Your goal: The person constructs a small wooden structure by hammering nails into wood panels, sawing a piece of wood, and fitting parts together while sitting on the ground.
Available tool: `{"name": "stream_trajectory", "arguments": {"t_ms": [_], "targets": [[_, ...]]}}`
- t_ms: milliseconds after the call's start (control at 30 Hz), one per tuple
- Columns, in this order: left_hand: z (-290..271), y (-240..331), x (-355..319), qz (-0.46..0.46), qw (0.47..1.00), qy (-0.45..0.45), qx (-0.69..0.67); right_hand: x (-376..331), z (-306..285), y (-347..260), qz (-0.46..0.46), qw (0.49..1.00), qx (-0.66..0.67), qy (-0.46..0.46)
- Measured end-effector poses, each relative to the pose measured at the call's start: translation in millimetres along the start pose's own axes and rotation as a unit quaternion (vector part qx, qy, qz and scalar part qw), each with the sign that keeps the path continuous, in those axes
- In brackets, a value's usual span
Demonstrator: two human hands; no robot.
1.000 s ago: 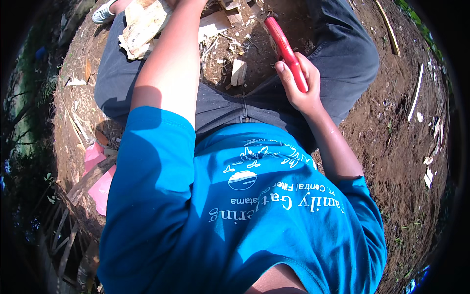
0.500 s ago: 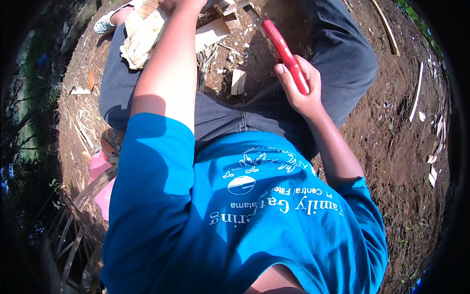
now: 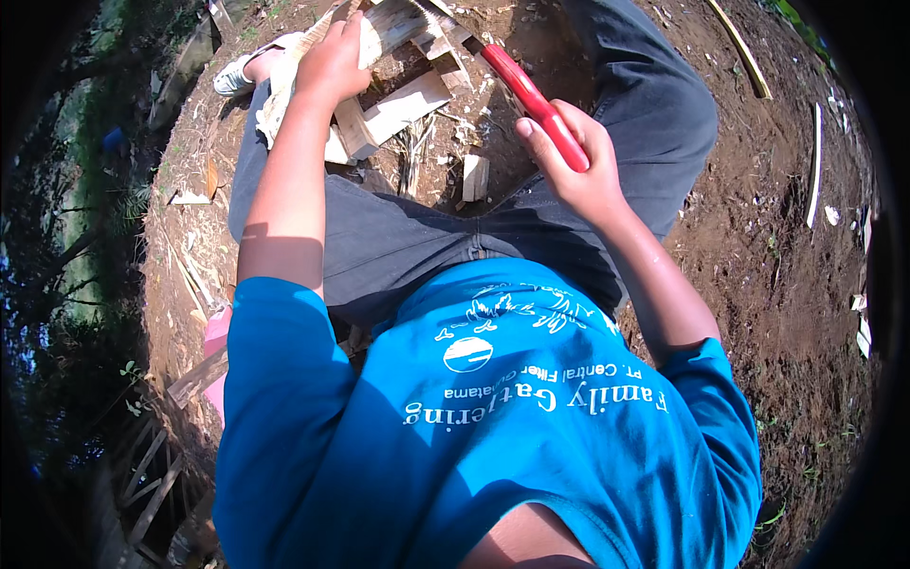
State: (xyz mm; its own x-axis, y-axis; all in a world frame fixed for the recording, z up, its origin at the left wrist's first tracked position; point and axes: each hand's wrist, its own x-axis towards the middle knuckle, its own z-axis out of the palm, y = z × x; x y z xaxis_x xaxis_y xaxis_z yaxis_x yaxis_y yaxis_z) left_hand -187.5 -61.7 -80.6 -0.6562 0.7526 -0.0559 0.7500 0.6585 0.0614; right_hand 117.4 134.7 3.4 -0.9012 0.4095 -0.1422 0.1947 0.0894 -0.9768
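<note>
Right hand [image 3: 578, 152] wraps red handle [image 3: 517, 78]. Left hand [image 3: 332, 68] lies on wood [image 3: 391, 28], can't tell if gripping. Block [image 3: 476, 178] sits on soil [image 3: 749, 180] between legs [image 3: 654, 104].

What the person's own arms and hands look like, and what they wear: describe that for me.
A blue T-shirt with white print on its chest covers the upper arms with plain short sleeves. The left hand and right hand show no glove, watch or bracelet.
</note>
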Motion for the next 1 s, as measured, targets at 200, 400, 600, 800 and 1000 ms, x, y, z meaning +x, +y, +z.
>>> {"name": "stream_trajectory", "arguments": {"t_ms": [200, 400, 600, 800, 1000], "targets": [[-25.9, -30.8, 10.3, 0.018, 0.991, -0.112, -0.068, -2.6, 19.9, -28.5, -0.038, 0.999, -0.005, 0.004], [-12.6, -49.9, 0.9, -0.047, 0.967, -0.128, -0.215, -2.9, 32.3, -25.8, -0.022, 1.000, 0.004, 0.009], [-12.9, -47.7, -0.1, -0.049, 0.964, -0.122, -0.233, -25.3, 10.9, -28.2, -0.030, 0.999, -0.015, 0.005], [-6.7, -47.1, 4.9, -0.118, 0.936, -0.152, -0.295, -43.2, 0.4, -28.4, -0.004, 1.000, -0.025, -0.011], [-0.1, -38.0, 22.5, -0.241, 0.934, -0.158, -0.211, -63.7, -9.6, -28.5, 0.006, 1.000, -0.008, -0.013]]}}
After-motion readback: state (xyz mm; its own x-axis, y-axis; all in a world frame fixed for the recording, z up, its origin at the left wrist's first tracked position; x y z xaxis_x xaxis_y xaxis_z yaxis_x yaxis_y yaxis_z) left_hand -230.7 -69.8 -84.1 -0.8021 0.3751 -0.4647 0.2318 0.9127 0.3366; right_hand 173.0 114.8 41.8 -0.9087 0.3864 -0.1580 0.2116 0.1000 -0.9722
